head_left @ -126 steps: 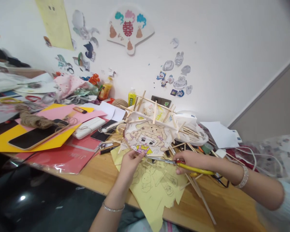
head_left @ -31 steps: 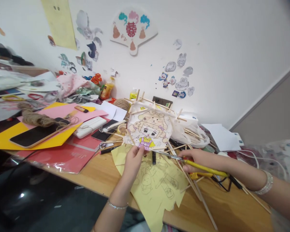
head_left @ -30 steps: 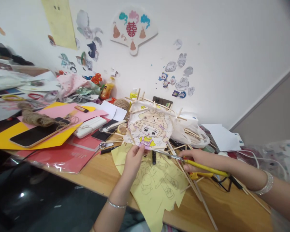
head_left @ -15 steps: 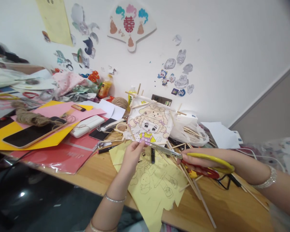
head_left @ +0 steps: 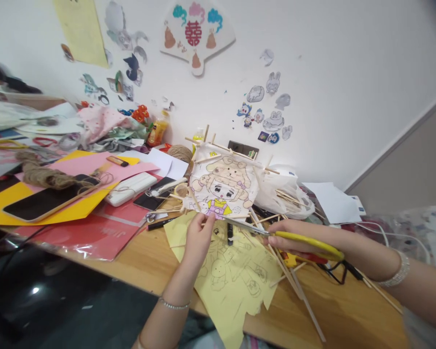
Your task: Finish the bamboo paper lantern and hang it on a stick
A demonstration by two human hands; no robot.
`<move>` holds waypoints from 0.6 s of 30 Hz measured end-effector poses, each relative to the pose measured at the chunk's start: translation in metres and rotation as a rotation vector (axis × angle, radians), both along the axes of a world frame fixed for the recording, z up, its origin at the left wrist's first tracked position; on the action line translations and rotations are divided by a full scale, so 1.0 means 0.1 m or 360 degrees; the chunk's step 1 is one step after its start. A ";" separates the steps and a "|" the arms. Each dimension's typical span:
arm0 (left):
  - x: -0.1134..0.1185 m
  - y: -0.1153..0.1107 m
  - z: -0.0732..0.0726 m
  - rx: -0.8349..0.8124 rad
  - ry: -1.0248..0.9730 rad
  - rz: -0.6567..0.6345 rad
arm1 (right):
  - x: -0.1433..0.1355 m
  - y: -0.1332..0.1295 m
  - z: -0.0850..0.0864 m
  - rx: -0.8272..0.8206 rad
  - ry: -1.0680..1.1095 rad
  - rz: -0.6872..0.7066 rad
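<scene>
The left hand point(head_left: 198, 235) pinches the lower edge of the coloured drawing point(head_left: 221, 186); the right hand point(head_left: 294, 237) grips the scissors point(head_left: 261, 232), blades pointing left along that edge.

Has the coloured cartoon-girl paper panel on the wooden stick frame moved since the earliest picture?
Yes. The coloured cartoon-girl paper panel on the stick frame now stands more upright, closer to the dark wall socket; the left hand holds its lower edge.

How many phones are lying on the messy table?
2. One big phone lies on the yellow paper at the left, with twine over it. A smaller dark phone lies beside the white box. More could be hidden under the papers.
</scene>
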State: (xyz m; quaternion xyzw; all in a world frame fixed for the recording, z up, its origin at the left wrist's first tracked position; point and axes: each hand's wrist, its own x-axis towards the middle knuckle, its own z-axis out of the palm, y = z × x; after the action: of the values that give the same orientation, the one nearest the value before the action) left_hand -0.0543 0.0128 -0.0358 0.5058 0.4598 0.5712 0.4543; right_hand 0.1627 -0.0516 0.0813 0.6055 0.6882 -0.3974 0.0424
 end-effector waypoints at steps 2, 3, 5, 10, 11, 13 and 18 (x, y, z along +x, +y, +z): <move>0.00 0.00 -0.02 0.0008 0.0057 0.0006 | 0.02 0.01 -0.05 0.0095 -0.0046 0.0039; 0.00 0.01 -0.03 0.0003 0.0069 -0.0006 | 0.03 0.02 -0.07 0.0167 -0.0048 0.0078; -0.01 0.01 -0.05 -0.0001 0.0081 -0.0027 | 0.04 0.04 -0.10 0.0292 -0.0029 0.0155; -0.03 0.02 -0.05 0.0025 0.0086 -0.0034 | 0.07 0.11 -0.13 0.0349 -0.0010 0.0227; -0.03 0.02 -0.05 0.0028 0.0085 -0.0038 | 0.07 0.12 -0.13 0.0357 -0.0022 0.0225; -0.03 0.01 -0.05 0.0028 0.0077 -0.0052 | 0.07 0.13 -0.15 0.0376 -0.0056 0.0232; -0.03 0.01 -0.06 -0.0009 0.0077 -0.0036 | 0.08 0.13 -0.19 0.0391 -0.0040 0.0284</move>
State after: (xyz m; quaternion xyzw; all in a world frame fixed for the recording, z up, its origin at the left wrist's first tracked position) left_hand -0.0569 0.0138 -0.0417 0.5235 0.4665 0.5524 0.4508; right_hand 0.1708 -0.0390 0.0619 0.5475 0.7821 -0.2974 0.0118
